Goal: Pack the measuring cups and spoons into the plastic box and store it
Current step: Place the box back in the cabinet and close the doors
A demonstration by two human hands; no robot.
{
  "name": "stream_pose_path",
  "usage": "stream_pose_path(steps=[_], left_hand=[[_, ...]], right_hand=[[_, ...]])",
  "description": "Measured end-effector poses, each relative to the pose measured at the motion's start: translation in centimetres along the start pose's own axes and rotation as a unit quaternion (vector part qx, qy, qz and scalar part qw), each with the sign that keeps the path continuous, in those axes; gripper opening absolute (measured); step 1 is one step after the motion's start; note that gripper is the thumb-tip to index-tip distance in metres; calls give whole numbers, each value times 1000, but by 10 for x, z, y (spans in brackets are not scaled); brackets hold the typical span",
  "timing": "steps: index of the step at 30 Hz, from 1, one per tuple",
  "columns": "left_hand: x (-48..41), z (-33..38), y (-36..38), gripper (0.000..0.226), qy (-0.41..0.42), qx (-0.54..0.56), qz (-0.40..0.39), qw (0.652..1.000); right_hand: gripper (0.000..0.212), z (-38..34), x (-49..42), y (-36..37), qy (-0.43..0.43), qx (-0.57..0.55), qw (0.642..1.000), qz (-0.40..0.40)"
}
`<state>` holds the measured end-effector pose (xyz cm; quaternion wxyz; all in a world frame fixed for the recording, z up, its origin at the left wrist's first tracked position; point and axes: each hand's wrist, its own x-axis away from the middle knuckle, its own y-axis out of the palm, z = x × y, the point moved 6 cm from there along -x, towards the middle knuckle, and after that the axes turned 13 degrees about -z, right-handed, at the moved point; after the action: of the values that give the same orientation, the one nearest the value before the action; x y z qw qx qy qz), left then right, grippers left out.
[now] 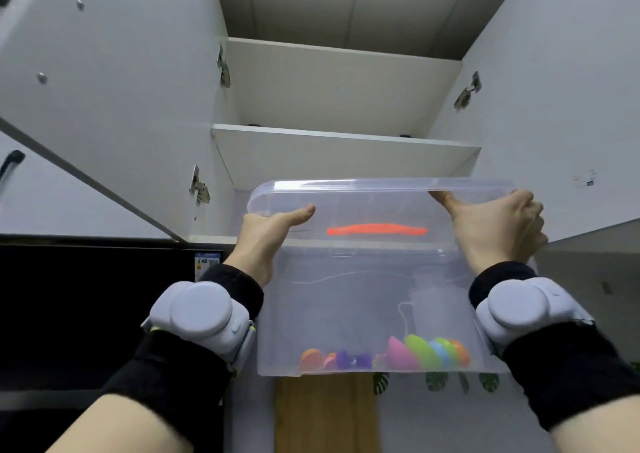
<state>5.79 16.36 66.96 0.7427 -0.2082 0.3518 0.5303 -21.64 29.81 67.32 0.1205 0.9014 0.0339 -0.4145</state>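
Holding a clear rectangular plastic box (363,296) aloft by its two ends, clear lid (346,192) uppermost, a flat orange handle (377,229) showing through the near wall. Left hand (266,241) clamped on the left end near the lid rim, thumb stretched along the near wall, other fingers hidden behind the box. Right hand (498,230) gripping the right end, fingers curled round the lid's corner, thumb laid along the rim. Heaped against the lowest edge of the box: nested round plastic measuring cups (429,352) in pink, green, blue and orange toward the right corner, small orange, pink and purple measuring spoons (332,359) toward the left. Raised before an open white wall cabinet, just below its white middle shelf (346,139), between the swung-out left door (114,88) and right door (554,88); unclear whether touching the cabinet floor. Strapped over black wristbands, rounded grey wrist devices (201,314). Down at the left, a glossy black appliance (97,314) bearing a small label.
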Motion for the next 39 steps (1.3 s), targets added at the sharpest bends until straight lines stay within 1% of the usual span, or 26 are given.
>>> stream_pose_path(steps=[3, 4, 6, 7, 8, 13, 14, 17, 18, 20, 22, 27, 31, 39], left_hand=[[-2, 10, 1, 37, -2, -2, 10, 1000], [-3, 15, 1, 45, -1, -2, 14, 1000], [-1, 26, 4, 76, 1, 5, 12, 1000], [-2, 30, 5, 86, -3, 2, 7, 1000], [-1, 34, 6, 90, -6, -3, 4, 1000], [2, 56, 7, 88, -13, -22, -19, 1000], [2, 63, 7, 83, -3, -26, -20, 999], [2, 91, 11, 52, 46, -42, -23, 998], [1, 99, 11, 52, 56, -47, -18, 997], [-4, 112, 10, 75, 71, -53, -7, 996], [-12, 119, 8, 85, 80, -61, 5, 995], [-37, 136, -1, 88, 108, -77, 23, 991], [-56, 152, -10, 87, 130, -92, 35, 987], [-99, 172, -15, 83, 175, -112, 52, 977]], right_hand=[[105, -9, -9, -4, -1, 4, 1000, -15], [104, -11, -12, -5, -1, 3, 1000, -20], [102, -15, -18, -8, -1, 0, 1000, -30], [101, -18, -21, -9, 0, -2, 999, -35], [101, -20, -23, -11, 1, -3, 999, -40], [101, -37, -32, -23, -12, -11, 999, -42], [102, -42, -35, -26, -17, -13, 999, -40], [103, -55, -44, -33, -26, -29, 999, -33], [102, -58, -47, -34, -27, -36, 998, -32], [101, -64, -52, -31, -30, -52, 998, -36], [101, -68, -54, -23, -36, -60, 996, -46], [103, -79, -66, 10, -62, -76, 993, -67], [102, -94, -81, 26, -91, -84, 990, -67], [99, -124, -123, 48, -146, -86, 985, -39]])
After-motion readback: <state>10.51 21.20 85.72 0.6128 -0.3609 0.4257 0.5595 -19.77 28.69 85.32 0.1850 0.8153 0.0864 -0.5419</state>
